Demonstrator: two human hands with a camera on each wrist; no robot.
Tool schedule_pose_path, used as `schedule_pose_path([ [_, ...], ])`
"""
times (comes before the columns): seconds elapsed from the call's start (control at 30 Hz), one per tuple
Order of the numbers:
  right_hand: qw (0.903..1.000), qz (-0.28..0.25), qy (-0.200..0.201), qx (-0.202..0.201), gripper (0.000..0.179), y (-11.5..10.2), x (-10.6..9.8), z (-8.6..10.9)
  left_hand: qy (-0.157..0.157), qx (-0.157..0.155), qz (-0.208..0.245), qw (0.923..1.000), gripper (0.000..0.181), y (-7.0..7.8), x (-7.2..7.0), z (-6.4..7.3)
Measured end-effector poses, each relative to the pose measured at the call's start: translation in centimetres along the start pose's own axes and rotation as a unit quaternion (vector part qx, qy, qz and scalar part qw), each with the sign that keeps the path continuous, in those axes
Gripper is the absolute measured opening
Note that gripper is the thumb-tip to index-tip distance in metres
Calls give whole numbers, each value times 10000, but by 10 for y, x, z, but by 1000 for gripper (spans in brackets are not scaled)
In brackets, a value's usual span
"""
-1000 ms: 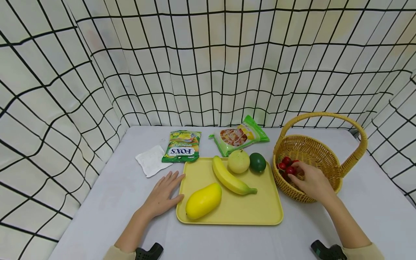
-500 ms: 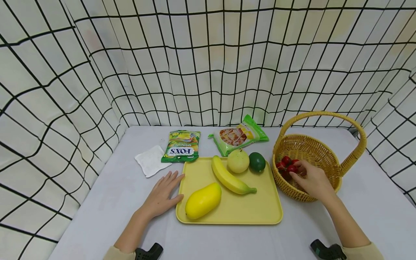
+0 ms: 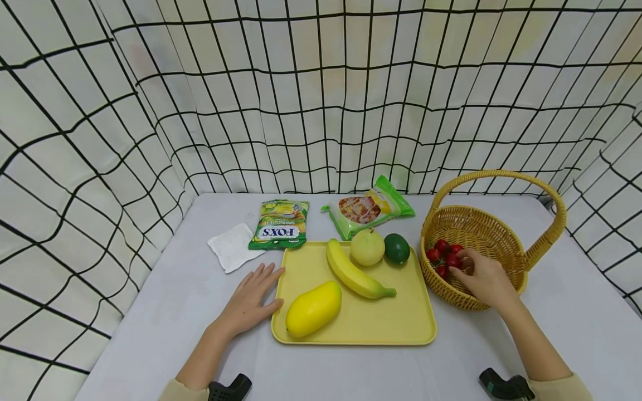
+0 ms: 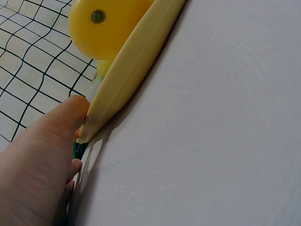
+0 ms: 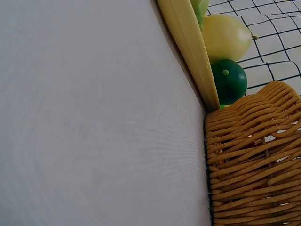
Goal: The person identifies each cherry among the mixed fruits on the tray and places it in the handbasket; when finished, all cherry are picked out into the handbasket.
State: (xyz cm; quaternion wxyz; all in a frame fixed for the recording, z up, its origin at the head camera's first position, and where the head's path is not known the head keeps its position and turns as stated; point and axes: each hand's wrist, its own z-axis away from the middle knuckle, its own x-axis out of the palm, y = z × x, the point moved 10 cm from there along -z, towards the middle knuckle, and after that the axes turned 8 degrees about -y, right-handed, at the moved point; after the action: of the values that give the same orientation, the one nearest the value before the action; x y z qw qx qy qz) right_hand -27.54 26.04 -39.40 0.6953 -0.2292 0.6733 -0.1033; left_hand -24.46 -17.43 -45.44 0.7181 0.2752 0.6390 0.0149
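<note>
My right hand reaches into the wicker basket, thumb and fingers pinching a cherry among several similar red fruits. The right wrist view shows only the basket's woven side; the hand is out of sight there. My left hand lies with fingers spread on the table, fingertips and thumb touching the left rim of the yellow tray. On the tray are a mango, a banana, a round pale-green fruit and a dark green fruit, possibly a lime.
Behind the tray lie a green FOX'S candy bag and a green-and-white snack packet. A white square packet sits beyond my left hand. Black-netted white walls enclose the table's back and sides. The basket's tall handle arches over it.
My right hand has shifted very slightly right within the basket, the pinched cherry moving with it, and more of the red fruits show. My left hand stays put.
</note>
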Motion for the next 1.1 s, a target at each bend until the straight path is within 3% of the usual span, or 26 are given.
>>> schedule_pose_path([
  [0.3, 9994, -9, -328, 84, 34, 3, 7, -2, 24, -16, 29, 10000, 65, 0, 0, -1],
  [1.1, 9996, 52, -250, 79, 25, 5, 4, -1, 38, 61, -9, 10000, 65, 3, 0, -2],
])
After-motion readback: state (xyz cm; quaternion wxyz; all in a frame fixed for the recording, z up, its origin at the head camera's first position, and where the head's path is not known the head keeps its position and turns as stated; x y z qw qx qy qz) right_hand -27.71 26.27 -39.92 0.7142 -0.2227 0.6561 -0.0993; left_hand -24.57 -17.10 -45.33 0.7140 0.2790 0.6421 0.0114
